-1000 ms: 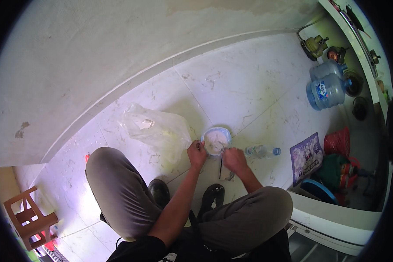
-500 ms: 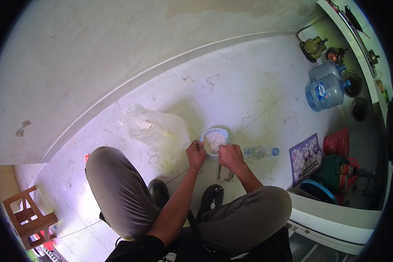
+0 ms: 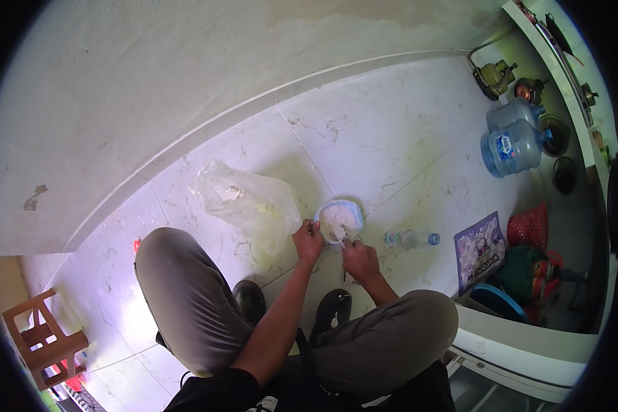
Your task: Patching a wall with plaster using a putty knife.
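A pale blue bowl [image 3: 340, 216] holding whitish powder or paste sits on the tiled floor between my hands. My left hand [image 3: 309, 239] pinches its left rim. Below the bowl, my right hand [image 3: 360, 259] is closed on a small stirring tool [image 3: 342, 232], whose tip dips into the mixture; its exact shape is unclear. A large translucent plastic bag [image 3: 244, 202] lies just left of the bowl. To its right a clear plastic bottle [image 3: 408, 239] lies on its side. A dark slim object lies partly hidden beneath my right hand.
A wall [image 3: 151, 89] runs behind; a brown stool [image 3: 51, 343] is at lower left. Under the counter [image 3: 559, 48] are gas cylinders [image 3: 494, 72], large water jugs [image 3: 511, 147], a red basket [image 3: 529, 226] and a purple patterned sheet [image 3: 477, 250]. My bent legs frame the near floor.
My right hand has shifted slightly down and left from the bowl's right rim, showing more of the mixture and the tool's tip. My left hand stays at the rim.
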`<state>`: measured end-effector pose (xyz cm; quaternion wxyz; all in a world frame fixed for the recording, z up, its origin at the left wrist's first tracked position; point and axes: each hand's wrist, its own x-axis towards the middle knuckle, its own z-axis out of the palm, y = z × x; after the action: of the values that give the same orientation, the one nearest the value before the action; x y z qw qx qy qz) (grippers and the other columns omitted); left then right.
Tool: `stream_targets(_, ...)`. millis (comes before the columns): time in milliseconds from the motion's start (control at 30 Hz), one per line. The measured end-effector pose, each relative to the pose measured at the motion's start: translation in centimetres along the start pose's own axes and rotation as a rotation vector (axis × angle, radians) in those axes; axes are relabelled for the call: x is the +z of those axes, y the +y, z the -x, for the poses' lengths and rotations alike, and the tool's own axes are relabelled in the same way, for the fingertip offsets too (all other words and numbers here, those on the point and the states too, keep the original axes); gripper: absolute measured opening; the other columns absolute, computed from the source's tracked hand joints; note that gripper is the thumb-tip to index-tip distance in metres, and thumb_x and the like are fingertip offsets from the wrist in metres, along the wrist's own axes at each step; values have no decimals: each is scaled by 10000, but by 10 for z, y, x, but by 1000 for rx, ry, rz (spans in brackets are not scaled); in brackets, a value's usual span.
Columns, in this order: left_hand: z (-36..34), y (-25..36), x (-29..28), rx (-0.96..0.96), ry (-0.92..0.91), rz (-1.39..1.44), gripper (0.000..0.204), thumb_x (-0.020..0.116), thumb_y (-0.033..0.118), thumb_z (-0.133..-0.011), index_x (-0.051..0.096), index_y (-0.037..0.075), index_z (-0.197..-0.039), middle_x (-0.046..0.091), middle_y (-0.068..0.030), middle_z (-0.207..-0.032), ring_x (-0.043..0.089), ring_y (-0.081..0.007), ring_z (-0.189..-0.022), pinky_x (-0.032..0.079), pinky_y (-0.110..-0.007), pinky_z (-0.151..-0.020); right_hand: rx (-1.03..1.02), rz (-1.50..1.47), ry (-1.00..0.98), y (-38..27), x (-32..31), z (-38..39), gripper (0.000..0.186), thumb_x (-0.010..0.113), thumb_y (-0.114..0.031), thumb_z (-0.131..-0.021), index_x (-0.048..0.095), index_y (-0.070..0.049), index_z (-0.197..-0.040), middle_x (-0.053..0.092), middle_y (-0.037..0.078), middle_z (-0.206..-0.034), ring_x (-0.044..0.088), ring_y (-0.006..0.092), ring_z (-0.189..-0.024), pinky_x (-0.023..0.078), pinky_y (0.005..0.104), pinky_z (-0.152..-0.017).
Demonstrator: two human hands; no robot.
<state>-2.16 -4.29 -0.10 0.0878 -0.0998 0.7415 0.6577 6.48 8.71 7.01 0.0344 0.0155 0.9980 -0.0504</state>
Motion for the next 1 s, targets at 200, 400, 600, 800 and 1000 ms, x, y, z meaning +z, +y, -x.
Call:
stream_targets(200, -1, -6, -5, 60, -14, -42, 165, 639, 113, -958, 615, -26, -873, 641, -136, -644, 621, -208, -473, 485, -361, -435, 14, -23, 95, 8, -42, -21, 198, 604, -223, -915, 685, -58, -987, 649, 175, -764, 667, 375, -624, 541, 481, -575)
stream_targets(400, -2, -16, 4, 49, 54, -45, 180, 670, 117, -925, 609, -22, -828, 618, -173, -644, 604, -256, -511, 453, -386, -529, 31, -52, 35, 5, -7, 5, 195, 611, -235, -905, 687, -60, -945, 644, 181, -763, 666, 385, -647, 534, 502, -599)
stream_targets(600, -1, -9, -2, 150, 83, -140, 166, 673, 106, -913, 611, -20, -826, 616, -188, -645, 595, -304, -542, 441, -398, -543, 82, 1, -68, 11, -54, -16, 201, 613, -222, -904, 687, -37, -931, 667, 198, -801, 676, 401, -698, 543, 506, -644)
stream_targets(800, -2, -9, 2, 45, 61, -56, 170, 668, 94, -915, 610, -20, -803, 606, -187, -623, 574, -302, -520, 433, -400, -532, 187, -49, -241, 1, -73, -55, 220, 668, -188, -854, 684, 28, -893, 688, 242, -824, 700, 406, -785, 551, 519, -739)
stream_targets(1000, 1, -9, 5, 126, 2, -105, 186, 651, 94, -949, 625, -48, -833, 662, -147, -661, 644, -203, -478, 501, -338, -402, 631, -682, -320, 17, -57, -64, 297, 722, -192, -835, 704, 102, -807, 701, 191, -698, 696, 277, -574, 559, 375, -585)
